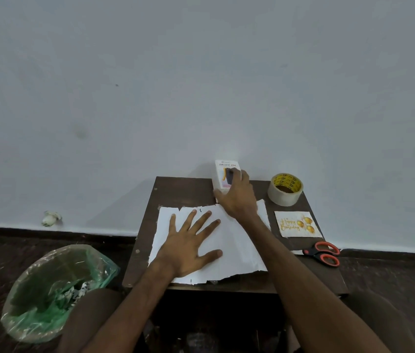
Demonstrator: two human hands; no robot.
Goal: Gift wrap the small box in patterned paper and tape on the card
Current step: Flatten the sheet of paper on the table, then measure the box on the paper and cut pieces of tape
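Note:
A sheet of wrapping paper (237, 245) lies white side up on the small dark table (183, 189). My left hand (191, 243) presses flat on it with fingers spread. At the table's far edge, just beyond the sheet, stands the small white box (223, 171); my right hand (237, 194) grips it from the near side, fingers over its top and thumb on its left. The "Happy Birthday" card (296, 224) with gold balloons lies right of the paper. A roll of clear tape (285, 189) sits behind the card.
Orange-handled scissors (324, 253) rest at the table's right edge. A bin with a green liner (53, 289) stands on the floor to the left. A pale wall rises right behind the table. My knees are under its near edge.

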